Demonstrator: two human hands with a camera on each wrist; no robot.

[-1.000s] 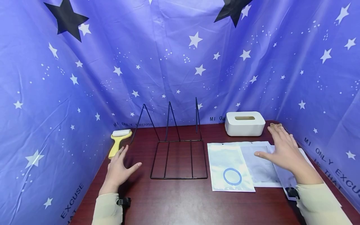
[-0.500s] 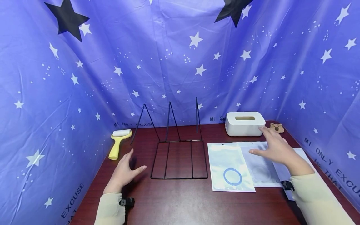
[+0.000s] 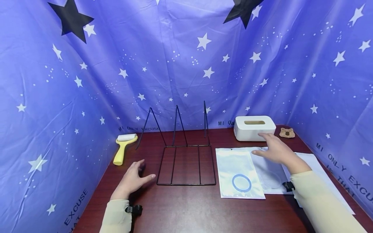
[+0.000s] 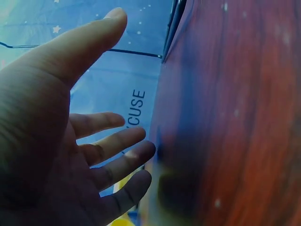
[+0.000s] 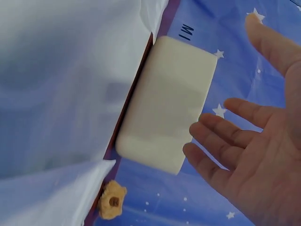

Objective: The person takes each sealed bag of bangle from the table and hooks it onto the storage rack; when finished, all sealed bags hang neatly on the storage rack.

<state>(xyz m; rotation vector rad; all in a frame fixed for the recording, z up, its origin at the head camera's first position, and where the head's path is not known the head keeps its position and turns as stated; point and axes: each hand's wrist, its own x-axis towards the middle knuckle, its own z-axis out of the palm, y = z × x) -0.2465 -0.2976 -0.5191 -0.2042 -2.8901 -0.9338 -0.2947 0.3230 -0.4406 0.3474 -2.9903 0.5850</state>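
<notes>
left of the rack point(image 3: 186, 145), my left hand point(image 3: 131, 180) is wide; right of it, a white box point(image 3: 249, 132) and my wide right hand point(image 3: 276, 149).

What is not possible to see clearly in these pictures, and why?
Head view: middle bag, partly covered by left bag and right hand.
Head view: white box's contents; slot too small.
Left wrist view: yellow roller, mostly behind left fingers; black rack, cut off by the top edge.

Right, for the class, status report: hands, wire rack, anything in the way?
Left hand empty, beside wire rack. Right hand empty, over pale bags. Rack standing, unheld. Nothing seen between left hand and rack.
</notes>
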